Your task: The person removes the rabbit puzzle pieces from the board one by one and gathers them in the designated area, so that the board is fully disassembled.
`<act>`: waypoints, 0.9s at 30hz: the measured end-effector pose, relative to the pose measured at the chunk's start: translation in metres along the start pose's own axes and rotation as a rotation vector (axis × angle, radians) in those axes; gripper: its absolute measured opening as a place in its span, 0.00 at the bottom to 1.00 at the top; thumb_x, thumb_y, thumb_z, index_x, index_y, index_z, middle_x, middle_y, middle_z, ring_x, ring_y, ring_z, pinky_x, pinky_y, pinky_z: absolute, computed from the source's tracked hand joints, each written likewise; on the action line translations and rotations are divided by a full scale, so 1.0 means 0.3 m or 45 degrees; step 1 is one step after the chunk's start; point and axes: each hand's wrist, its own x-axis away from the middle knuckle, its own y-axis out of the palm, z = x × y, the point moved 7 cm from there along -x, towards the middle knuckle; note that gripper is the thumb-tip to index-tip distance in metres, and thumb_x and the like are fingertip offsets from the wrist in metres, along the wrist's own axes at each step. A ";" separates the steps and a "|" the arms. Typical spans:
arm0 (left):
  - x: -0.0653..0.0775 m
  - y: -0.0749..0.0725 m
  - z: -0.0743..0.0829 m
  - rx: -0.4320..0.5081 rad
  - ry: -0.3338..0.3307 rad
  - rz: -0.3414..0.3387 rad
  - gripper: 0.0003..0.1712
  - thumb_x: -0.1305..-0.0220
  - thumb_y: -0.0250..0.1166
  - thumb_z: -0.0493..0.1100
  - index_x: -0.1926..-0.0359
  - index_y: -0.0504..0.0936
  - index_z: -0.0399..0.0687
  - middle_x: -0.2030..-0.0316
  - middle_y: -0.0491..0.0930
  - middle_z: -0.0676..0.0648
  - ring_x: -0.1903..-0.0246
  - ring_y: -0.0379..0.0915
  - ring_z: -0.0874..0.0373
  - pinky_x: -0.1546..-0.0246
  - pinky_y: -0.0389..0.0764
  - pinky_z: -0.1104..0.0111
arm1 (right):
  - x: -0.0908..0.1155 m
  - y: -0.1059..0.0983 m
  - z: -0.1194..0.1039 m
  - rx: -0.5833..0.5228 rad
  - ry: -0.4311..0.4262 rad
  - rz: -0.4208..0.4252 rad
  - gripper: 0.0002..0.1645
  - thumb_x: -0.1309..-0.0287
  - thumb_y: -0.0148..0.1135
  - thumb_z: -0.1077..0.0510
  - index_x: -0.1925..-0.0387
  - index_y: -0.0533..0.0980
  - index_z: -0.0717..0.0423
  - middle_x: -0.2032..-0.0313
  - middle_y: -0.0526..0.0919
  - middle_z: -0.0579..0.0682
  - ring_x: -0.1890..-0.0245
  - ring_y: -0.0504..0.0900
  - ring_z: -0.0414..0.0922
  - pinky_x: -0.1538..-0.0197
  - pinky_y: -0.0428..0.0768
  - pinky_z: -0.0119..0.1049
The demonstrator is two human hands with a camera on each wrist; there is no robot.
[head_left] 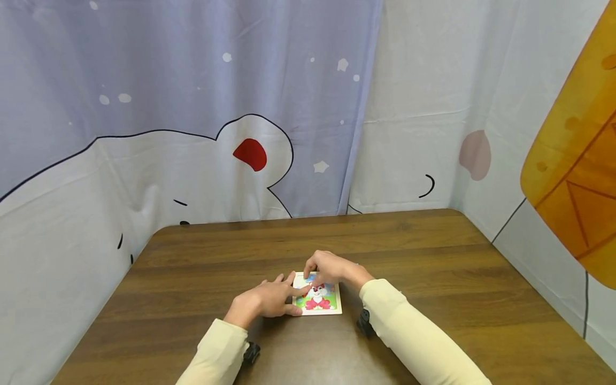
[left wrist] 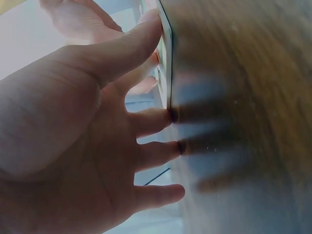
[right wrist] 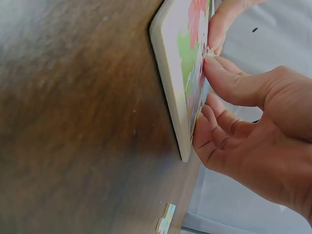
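Cream-edged picture board flat on a brown wood desk, both hands on it, below the centre of the head view.
The left hand has its fingers apart and fairly straight: the thumb rests on the board's lower left corner, the index finger lies over the print, and the others spread along the left edge, probably to stop the board sliding. The right hand arches over the upper part, fingers bent down onto the print and thumb set apart from them, likely for fine fingertip work; whether they pinch anything I cannot tell. A small flat piece lies off the board at the bottom of the right wrist view, perhaps there for easy reach.
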 end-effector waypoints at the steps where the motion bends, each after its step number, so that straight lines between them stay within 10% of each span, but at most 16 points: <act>1: 0.000 0.000 0.000 0.000 0.004 -0.005 0.34 0.33 0.62 0.60 0.27 0.68 0.67 0.24 0.50 0.36 0.26 0.47 0.34 0.34 0.54 0.35 | 0.000 -0.001 -0.002 -0.009 -0.010 0.005 0.09 0.48 0.75 0.67 0.64 0.85 0.55 0.60 0.85 0.47 0.55 0.79 0.46 0.49 0.78 0.42; 27: -0.001 -0.007 -0.001 0.017 0.017 0.020 0.34 0.36 0.67 0.59 0.29 0.72 0.66 0.24 0.52 0.36 0.28 0.50 0.33 0.34 0.60 0.39 | 0.006 -0.006 0.018 -0.091 -0.060 0.098 0.09 0.48 0.72 0.71 0.66 0.85 0.56 0.74 0.82 0.43 0.72 0.75 0.36 0.66 0.76 0.32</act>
